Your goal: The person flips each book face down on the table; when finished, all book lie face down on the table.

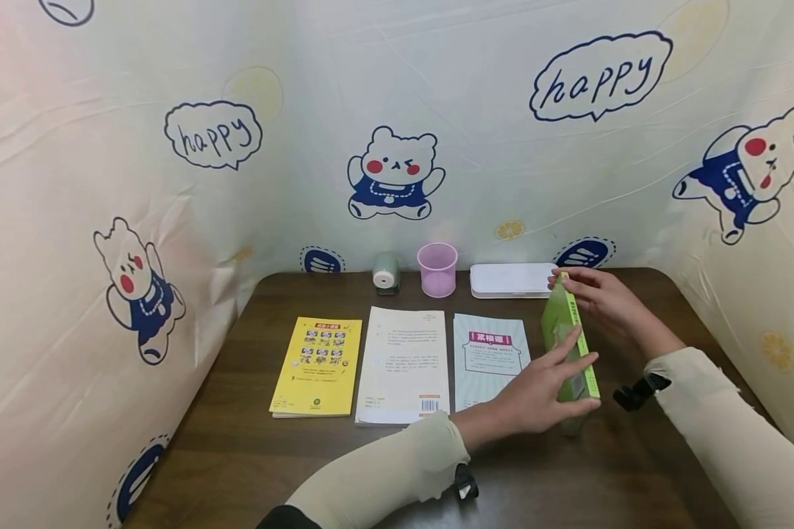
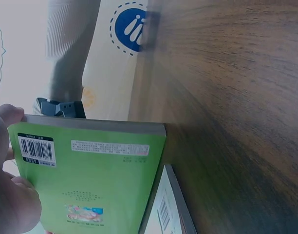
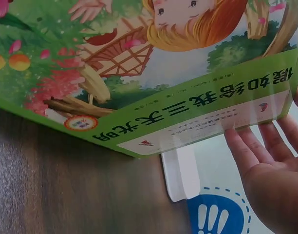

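Observation:
A green book stands tilted up on edge at the right of the table, between both hands. My left hand grips its near side, fingers spread across the edge. In the left wrist view that hand pinches the border beside the barcode on the green back cover. My right hand holds the far upper corner. Seen from the right wrist, its fingers lie along the book's edge, and the illustrated front cover shows a drawn child.
Left of the green book lie a light blue book, a white book and a yellow book in a row. Behind them stand a green-and-white small item, a pink cup and a white case, near the printed curtain.

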### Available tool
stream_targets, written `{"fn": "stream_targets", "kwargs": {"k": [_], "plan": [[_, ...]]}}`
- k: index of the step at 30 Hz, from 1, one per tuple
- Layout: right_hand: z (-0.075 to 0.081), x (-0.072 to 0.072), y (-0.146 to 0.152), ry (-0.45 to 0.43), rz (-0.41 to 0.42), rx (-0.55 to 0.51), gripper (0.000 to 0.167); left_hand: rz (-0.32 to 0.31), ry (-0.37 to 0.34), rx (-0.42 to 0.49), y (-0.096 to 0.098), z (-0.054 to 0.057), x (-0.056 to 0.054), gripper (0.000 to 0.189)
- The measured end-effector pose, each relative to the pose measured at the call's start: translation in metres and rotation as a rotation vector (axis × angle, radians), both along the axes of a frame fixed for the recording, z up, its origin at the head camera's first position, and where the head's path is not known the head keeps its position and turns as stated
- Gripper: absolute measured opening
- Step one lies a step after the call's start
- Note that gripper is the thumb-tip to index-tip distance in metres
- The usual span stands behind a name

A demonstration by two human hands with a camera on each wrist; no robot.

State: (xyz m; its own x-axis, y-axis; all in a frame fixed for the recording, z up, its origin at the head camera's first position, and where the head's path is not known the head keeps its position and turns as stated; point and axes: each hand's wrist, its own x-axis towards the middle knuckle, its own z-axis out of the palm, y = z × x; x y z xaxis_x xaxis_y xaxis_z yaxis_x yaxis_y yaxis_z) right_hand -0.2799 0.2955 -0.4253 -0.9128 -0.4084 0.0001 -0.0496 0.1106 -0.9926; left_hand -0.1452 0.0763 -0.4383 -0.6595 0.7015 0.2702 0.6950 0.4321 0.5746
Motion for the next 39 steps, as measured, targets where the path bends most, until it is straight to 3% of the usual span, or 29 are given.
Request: {"fn": "stream_targets", "kwargs": {"k": [7, 12, 16, 24, 29, 39], "plan": [[0.0, 0.0, 0.0, 0.022, -0.017, 0.015, 0.057, -0.001, 0.011, 0.006, 0.003, -0.003, -0.001, 0.066], [0.001, 0.001, 0.005, 0.037, -0.031, 0.041, 0.049, 0.033, -0.066, 0.033, 0.008, -0.01, -0.001, 0.076], [0.003, 0.002, 0.01, 0.051, -0.052, 0.119, 0.055, 0.056, -0.135, 0.047, 0.013, -0.019, -0.002, 0.077], [0.005, 0.004, 0.02, 0.073, -0.091, 0.245, 0.061, -0.002, -0.228, 0.118, 0.024, -0.033, -0.006, 0.074], [0.001, 0.004, 0.022, 0.075, -0.109, 0.348, 0.06, -0.031, -0.232, 0.147, 0.03, -0.046, -0.009, 0.073], [-0.013, 0.005, 0.028, 0.115, -0.145, 0.5, 0.061, -0.061, -0.275, 0.08, 0.032, -0.052, -0.009, 0.071]]}}
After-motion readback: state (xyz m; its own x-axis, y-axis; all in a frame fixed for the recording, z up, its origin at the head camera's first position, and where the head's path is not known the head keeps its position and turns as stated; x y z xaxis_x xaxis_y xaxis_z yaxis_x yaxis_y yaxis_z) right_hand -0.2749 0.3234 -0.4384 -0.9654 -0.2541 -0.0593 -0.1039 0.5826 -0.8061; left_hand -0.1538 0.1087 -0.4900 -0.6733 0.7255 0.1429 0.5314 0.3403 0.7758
